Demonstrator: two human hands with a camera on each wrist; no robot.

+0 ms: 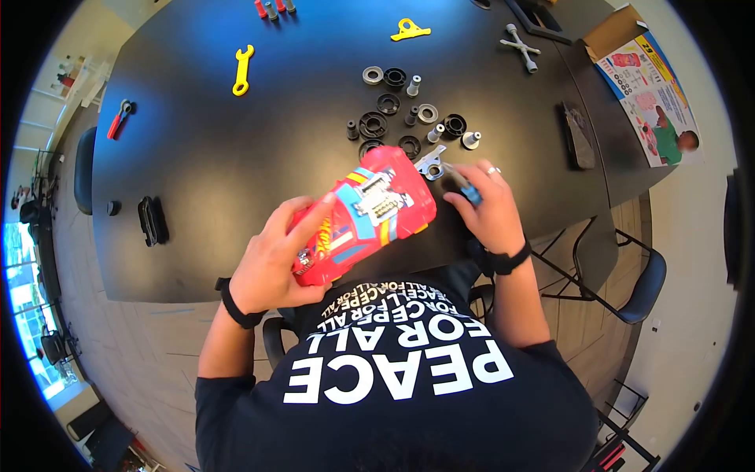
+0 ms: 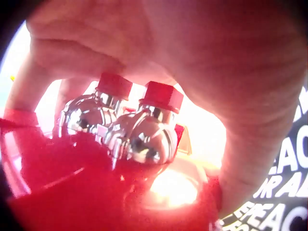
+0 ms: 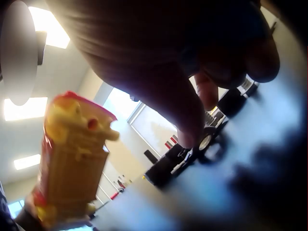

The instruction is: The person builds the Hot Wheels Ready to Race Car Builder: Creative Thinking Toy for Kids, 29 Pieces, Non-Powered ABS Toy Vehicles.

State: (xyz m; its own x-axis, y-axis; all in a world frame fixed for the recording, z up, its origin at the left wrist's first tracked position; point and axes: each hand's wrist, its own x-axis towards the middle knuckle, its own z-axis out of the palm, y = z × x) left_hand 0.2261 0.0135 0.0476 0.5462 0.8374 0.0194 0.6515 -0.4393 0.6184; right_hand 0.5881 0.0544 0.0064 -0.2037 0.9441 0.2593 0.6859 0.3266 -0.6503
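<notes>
Red car in one hand, small tool in the other

The two hands are apart: the left hand (image 1: 269, 258) grips one red toy car (image 1: 368, 211) by its lower end, above the near edge of the tabletop (image 1: 303, 94), while the right hand (image 1: 495, 203) curls round one blue-handled tool (image 1: 470, 193). Two shiny bulbs (image 2: 140, 136) with red caps stick up from the car beneath the left palm. One silver piece (image 1: 430, 163) lies near the right fingertips; whether the tool touches it, I cannot tell.

Beyond the car are six black rings (image 1: 373, 124), the nearest partly hidden, two grey rings (image 1: 427, 114), three grey pegs (image 1: 414, 85) and two black pegs (image 1: 352, 130). Farther out are one yellow wrench (image 1: 242, 72), one yellow bracket (image 1: 410, 31), one cross-shaped wrench (image 1: 520, 49), one red-handled tool (image 1: 119, 120) and four red and grey cylinders (image 1: 271, 11).

One printed cardboard box (image 1: 646, 96) stands at the right; its contents cannot be seen.
</notes>
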